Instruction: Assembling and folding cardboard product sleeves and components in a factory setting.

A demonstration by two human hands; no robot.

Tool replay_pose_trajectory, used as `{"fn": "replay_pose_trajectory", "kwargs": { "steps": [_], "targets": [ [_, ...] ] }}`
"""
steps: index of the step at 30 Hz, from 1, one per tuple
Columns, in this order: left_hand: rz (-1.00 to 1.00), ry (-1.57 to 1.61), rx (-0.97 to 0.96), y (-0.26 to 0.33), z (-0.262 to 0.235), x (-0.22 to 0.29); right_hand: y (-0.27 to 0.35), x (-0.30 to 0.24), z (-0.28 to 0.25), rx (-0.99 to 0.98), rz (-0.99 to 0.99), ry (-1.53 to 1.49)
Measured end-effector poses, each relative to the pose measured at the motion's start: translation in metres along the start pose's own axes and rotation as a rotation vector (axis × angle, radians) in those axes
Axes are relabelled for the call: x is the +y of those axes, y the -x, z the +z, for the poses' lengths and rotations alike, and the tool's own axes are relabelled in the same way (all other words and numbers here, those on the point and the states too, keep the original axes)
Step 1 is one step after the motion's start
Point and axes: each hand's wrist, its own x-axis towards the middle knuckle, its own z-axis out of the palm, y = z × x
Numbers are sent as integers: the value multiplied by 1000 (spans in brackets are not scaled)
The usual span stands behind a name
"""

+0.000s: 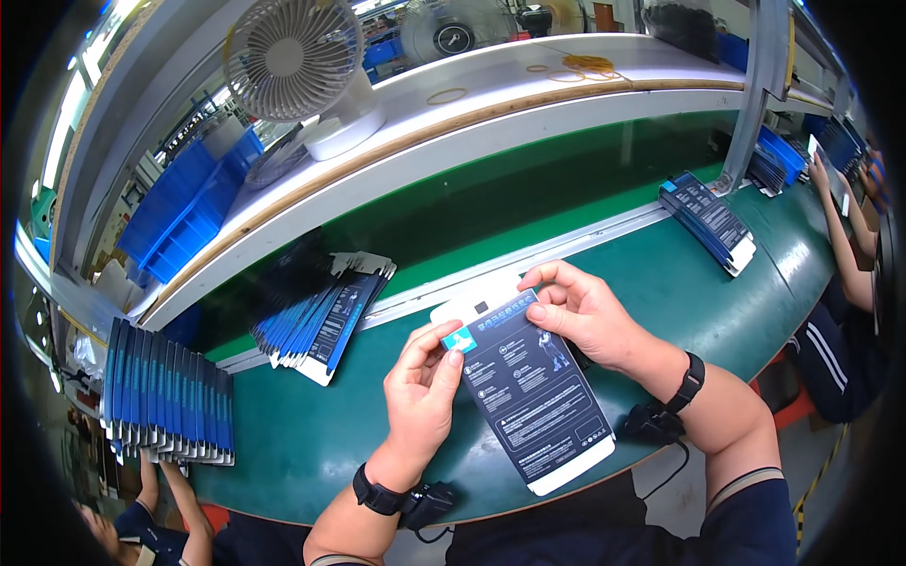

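Note:
A dark blue, flat-looking cardboard box [538,401] with white end flaps is between my hands above the green worktop. My left hand [425,382] pinches its upper left corner by a light blue patch, with the thumb on the printed face. On the upper right corner, my right hand [590,316] has its thumb on the face and its fingers curled at the white top flap. The flap at the far end stands out beyond the edge. The back of the box and the fingers behind it are hidden.
Fanned flat boxes [326,316] lie left of centre, beyond upright boxes in a row [170,391]. More boxes [706,222] lie at right on the green worktop [396,491]. A shelf [415,118] holds a white fan [293,61] and rubber bands [590,66]. Co-workers sit at both sides.

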Motion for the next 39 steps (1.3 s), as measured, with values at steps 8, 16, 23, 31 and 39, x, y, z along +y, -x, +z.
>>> {"fn": "replay_pose_trajectory", "kwargs": {
  "steps": [8,16,23,31,39],
  "targets": [
    [149,-202,61,-8,1,3,5,6,0,10,101,90],
    [-15,-92,46,-2,-15,18,-2,19,16,-80,70,-154],
    [95,-130,-122,-25,-41,-13,9,26,24,-255,132,-304],
    [35,21,-221,-22,-44,-10,11,28,35,-321,260,-426],
    [-33,181,-325,-23,-42,-11,3,51,38,-423,140,-66]
  ]
}}
